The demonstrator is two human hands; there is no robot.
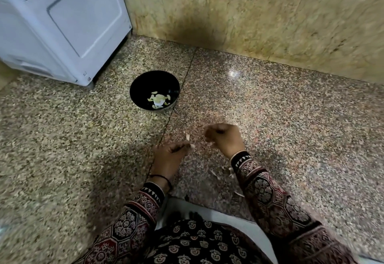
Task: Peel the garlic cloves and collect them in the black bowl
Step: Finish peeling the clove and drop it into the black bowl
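Observation:
The black bowl (143,85) stands on the speckled floor ahead of me, with several pale peeled garlic cloves (159,99) at its bottom. My left hand (169,158) hovers low over the floor and pinches a small pale garlic piece (192,146) at its fingertips. My right hand (225,138) is close beside it, fingers curled; the frame is blurred and what it holds is hidden. A small pale scrap (187,137) shows between the two hands. Both hands are well short of the bowl.
A white appliance (62,24) stands at the back left, close to the bowl. A stone wall (259,20) runs along the back. Pale garlic skins (220,175) lie on the floor by my right wrist. My patterned clothing fills the bottom edge.

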